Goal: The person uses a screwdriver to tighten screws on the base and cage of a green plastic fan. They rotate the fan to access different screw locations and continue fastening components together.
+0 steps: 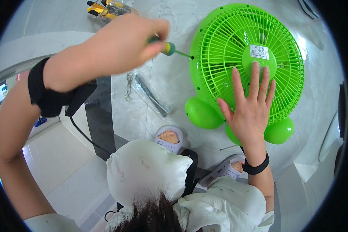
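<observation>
A bright green fan [207,42] lies on the grey floor with its round slatted grille facing up. A label and a smooth hub sit at its middle, and rounded green feet stick out at the near end. My left hand [123,43], slightly smeared by motion, is closed round the green and yellow handle of a screwdriver [169,48]. The screwdriver's shaft points right, its tip at a dark hole in the fan's left rim. Flat on the grille lies my right hand [249,114], fingers spread and fingertips on the hub.
A clear container [121,8] of yellow-and-black-handled tools stands at the far left. Nearer me are a clear plastic bag [152,96] with a dark strip inside and a small metal piece [128,87]. A thin metal rod [229,147] lies by my right slipper [224,170].
</observation>
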The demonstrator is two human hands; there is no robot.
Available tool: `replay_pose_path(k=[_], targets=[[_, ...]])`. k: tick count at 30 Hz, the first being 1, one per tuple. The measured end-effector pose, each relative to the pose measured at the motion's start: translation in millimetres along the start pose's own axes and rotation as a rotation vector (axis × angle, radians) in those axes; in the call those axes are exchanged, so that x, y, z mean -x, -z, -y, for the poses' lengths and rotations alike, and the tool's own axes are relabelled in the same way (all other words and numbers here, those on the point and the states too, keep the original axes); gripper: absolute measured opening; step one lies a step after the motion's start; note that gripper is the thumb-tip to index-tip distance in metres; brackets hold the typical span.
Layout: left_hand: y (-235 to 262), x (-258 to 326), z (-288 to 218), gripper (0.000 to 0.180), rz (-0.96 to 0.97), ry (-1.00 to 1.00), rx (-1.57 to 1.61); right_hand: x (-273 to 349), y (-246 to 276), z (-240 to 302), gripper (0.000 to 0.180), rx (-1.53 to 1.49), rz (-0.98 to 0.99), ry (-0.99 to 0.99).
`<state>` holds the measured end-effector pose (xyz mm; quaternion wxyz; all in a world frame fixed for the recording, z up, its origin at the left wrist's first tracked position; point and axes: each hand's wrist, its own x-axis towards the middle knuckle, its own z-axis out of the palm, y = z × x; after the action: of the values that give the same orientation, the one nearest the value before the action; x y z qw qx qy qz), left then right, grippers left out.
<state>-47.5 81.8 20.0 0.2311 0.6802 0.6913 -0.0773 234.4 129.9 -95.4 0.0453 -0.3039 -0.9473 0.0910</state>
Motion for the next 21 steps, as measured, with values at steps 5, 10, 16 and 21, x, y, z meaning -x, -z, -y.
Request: replay_pose_path(k=[5,10,16,21], targets=[[-5.6,5.2,-5.1,0.037,-0.135,0.266,0.271,0.3,-0.5,-2.9,0.068,-0.019,-0.023,-0.007],[9.1,-4.7,-0.6,0.025,0.231,0.681,0.624,-0.5,-0.8,-2.7,0.067,0.004,-0.005,-0.003],[-6.7,7.7,-14.4,0.021,-0.133,-0.127,-0.208,-3.5,-0.9,4.1,0.066,0.055,0.015,0.001],[3.8,-1.5,1.2,0.03,0.113,0.771,0.818,-4.9,0.1,7.4,0.065,0.057,0.012,0.0]])
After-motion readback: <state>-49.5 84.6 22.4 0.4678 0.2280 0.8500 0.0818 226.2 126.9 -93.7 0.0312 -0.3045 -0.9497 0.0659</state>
